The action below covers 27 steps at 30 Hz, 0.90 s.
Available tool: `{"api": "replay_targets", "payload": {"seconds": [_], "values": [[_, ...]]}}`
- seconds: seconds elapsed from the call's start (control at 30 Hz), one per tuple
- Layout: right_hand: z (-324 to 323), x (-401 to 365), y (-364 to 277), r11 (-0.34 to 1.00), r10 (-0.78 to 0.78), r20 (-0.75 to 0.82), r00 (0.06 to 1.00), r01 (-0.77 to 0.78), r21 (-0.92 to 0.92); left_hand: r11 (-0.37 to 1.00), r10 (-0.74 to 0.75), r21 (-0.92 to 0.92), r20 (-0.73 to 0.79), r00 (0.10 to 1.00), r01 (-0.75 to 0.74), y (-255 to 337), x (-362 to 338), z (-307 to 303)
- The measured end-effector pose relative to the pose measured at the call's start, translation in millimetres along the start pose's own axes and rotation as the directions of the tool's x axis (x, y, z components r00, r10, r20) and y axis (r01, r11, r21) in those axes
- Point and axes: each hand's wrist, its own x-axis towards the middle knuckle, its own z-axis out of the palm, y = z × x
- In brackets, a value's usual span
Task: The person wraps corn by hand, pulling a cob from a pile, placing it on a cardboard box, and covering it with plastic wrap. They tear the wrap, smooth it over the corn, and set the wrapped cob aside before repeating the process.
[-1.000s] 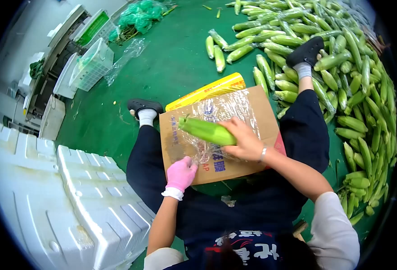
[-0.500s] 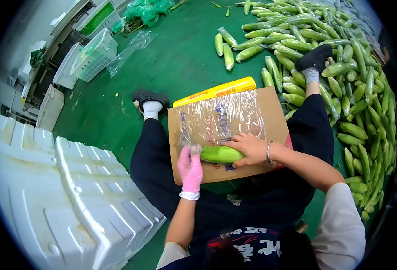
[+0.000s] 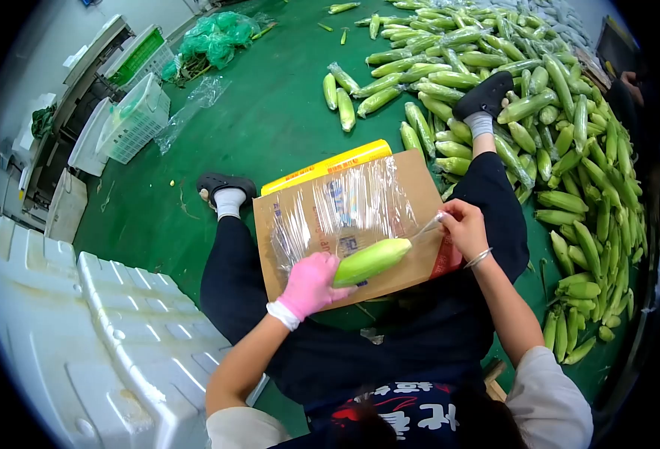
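Observation:
An ear of corn in its green husk [image 3: 373,261] lies slantwise over the lower part of a cardboard sheet [image 3: 419,179]. My left hand [image 3: 312,286], in a pink glove, is wrapped round the corn's left end. My bare right hand [image 3: 464,229] pinches the edge of clear plastic film beyond the corn's right tip. Glossy film [image 3: 337,213] covers much of the cardboard, which rests across my legs. Along the cardboard's far edge sits a yellow box [image 3: 326,167].
A large pile of corn [image 3: 569,150] spreads over the green floor at the right. White foam boxes [image 3: 143,337] stand at the lower left. Baskets [image 3: 134,120] and green netting [image 3: 221,37] are at the upper left. Another person's hand [image 3: 632,88] shows at the far right.
My right hand has left the corn and moved right, drawing out film. My left hand now grips the corn's left end, and the corn tilts up to the right. The whole view has shifted.

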Motion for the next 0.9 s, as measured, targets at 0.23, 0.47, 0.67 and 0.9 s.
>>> {"api": "replay_targets", "payload": {"seconds": [0.23,0.47,0.67,0.9], "values": [[61.1,-88.9,-31.0,0.704,-0.332,0.601,0.727,0.615,-0.356,0.986,-0.111,-0.082,0.339,0.934,0.147,36.5,-30.4,-7.3],[146.5,56.0,-46.2,0.795,0.016,0.867,0.498,0.520,-0.314,0.961,-0.082,0.231,-0.287,0.954,0.152,10.8,8.2,11.2],[149.5,65.5,-22.4,0.865,0.009,0.989,0.147,0.495,-0.081,0.997,-0.076,-0.039,-0.158,0.985,0.071,-8.9,15.7,19.0],[114.5,38.2,-30.8,0.754,0.120,0.992,0.038,0.646,-0.116,0.615,-0.411,-0.524,0.424,0.807,0.589,54.7,-4.2,14.5]]}}
